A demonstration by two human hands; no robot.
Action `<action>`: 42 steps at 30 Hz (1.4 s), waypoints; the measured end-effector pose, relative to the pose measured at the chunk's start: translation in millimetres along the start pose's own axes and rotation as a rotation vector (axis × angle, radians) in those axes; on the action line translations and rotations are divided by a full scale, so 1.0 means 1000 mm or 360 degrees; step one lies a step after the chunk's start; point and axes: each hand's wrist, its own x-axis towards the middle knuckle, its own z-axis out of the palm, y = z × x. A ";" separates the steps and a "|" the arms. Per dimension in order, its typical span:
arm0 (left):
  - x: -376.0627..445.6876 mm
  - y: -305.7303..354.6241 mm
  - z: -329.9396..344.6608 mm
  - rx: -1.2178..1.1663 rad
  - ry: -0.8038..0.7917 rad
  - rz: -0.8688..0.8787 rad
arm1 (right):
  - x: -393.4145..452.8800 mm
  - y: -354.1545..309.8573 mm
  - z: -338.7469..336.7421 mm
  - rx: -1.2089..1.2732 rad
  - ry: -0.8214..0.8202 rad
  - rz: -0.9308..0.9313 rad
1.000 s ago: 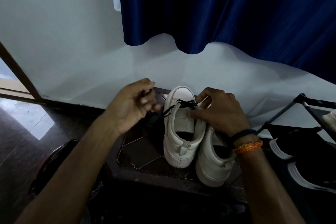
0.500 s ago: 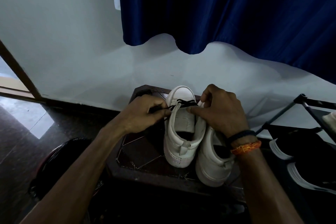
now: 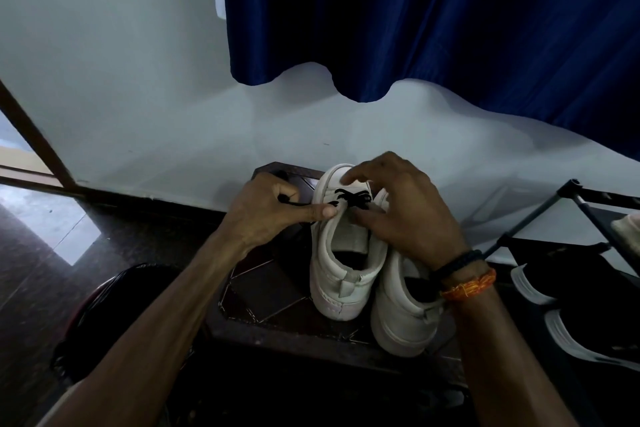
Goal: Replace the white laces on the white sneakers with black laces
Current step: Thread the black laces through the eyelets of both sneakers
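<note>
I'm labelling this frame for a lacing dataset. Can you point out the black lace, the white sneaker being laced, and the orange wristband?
thin black lace (image 3: 349, 200), head view: crossed part over the tongue.
white leather sneaker being laced (image 3: 337, 291), head view: heel.
orange woven wristband (image 3: 467, 288), head view: middle of band.
</note>
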 end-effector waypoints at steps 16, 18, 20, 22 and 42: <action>-0.001 -0.006 -0.022 0.0210 -0.0142 -0.0240 | 0.002 0.000 0.000 -0.0038 0.0013 -0.0045; -0.001 -0.010 -0.022 0.0468 -0.0150 -0.0268 | 0.001 0.004 -0.006 -0.0100 0.0003 0.0076; -0.001 -0.010 -0.024 0.0627 -0.0234 -0.0264 | 0.000 0.007 -0.008 -0.0108 -0.0022 0.0201; -0.001 -0.010 -0.025 0.0660 -0.0349 -0.0255 | -0.001 0.008 -0.008 -0.0074 -0.0033 0.0274; 0.006 -0.018 -0.012 0.0563 -0.0159 0.0101 | -0.001 0.006 -0.004 0.0016 -0.0102 0.0490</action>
